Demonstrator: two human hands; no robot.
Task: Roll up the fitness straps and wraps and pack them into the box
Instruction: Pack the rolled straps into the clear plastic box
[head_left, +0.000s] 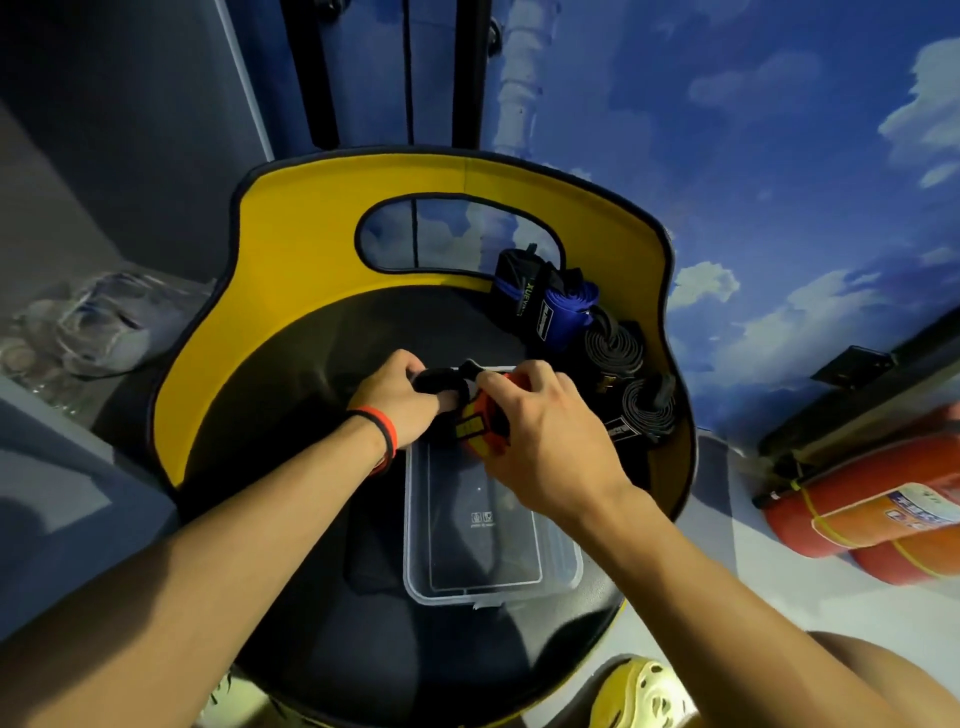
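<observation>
a clear box (418, 519) sits just below the grip and nearer than it, on a black chair seat (311, 364). the stretch of its floor that shows, from the near wall up to the wrists, holds nothing. over its far end both hands work together. the left hand (397, 402), banded at the wrist, has its fingers curled round a black strap (439, 382). the right hand (540, 441) closes over an orange wrap (480, 423) with a yellow label, and the two pieces touch between the hands. whether that bundle is fully rolled cannot be told, as the fingers cover most of it; it looks to be either in its last turns or about to go down into the box. beyond the grip and to its right, four pieces lie already rolled on the seat against the yellow chair back (291, 249): a black-and-blue wrap (517, 291), a blue wrap (563, 317) and two black coils (613, 345). by this showing the rolling is mostly done and the packing hardly begun, with those four rolls and the bundle in hand left to go in.
</observation>
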